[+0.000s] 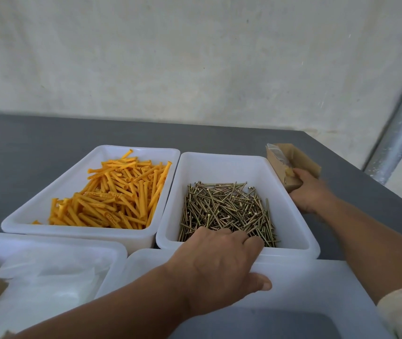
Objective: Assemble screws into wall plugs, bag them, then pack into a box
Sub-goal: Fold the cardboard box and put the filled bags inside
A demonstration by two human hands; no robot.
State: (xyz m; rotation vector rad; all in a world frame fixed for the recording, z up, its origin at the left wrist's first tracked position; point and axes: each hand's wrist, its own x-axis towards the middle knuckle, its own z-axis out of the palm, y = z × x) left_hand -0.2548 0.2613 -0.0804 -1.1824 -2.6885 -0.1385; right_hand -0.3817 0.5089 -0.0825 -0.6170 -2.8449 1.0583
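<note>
A white tray of orange wall plugs (112, 192) sits at the left, and beside it a white tray (290, 209) holds brass screws (226, 206). My left hand (217, 263) reaches over that tray's near wall. Its fingers bend down among the screws with their tips hidden, and the thumb lies outside the tray. To the right of the screw tray, my right hand (310, 192) grips the near end of a small open cardboard box (300, 157). A clear bag (277, 152) with yellowish parts lies inside the box.
A near-left white tray (112, 250) holds clear plastic bags (48, 277). Another white tray (317, 277) lies under my left forearm. The grey table (36, 148) ends at a wall behind, and a metal pole (400, 128) stands at the right.
</note>
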